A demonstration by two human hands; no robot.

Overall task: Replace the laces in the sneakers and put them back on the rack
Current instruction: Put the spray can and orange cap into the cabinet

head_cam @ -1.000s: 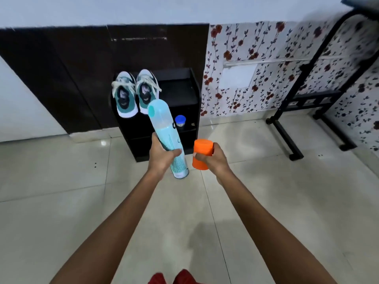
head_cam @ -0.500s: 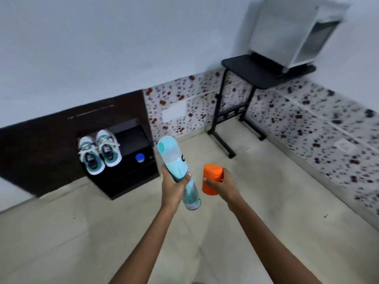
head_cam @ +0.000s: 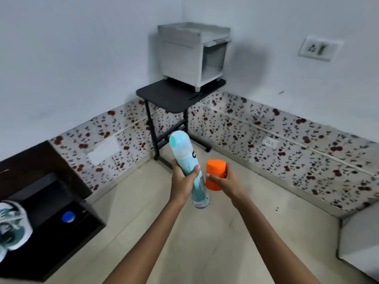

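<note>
Judging by how things lie, the task is either close to finished or untouched. The white-and-teal fabric sneakers [head_cam: 12, 226] sit on the low black rack [head_cam: 51, 242] at the left edge, too blurred to read their laces. Neither hand is near them. The left hand [head_cam: 184, 181] grips a smooth, pale turquoise cylindrical spray can [head_cam: 184, 154], tilted. The right hand [head_cam: 227, 181] curls around a matte orange plastic cap [head_cam: 215, 171] just beside it, above glossy beige floor tiles [head_cam: 225, 242].

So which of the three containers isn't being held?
The blue-lidded jar on the black rack; left hand grips the teal spray can, right hand holds the orange tub.
</note>
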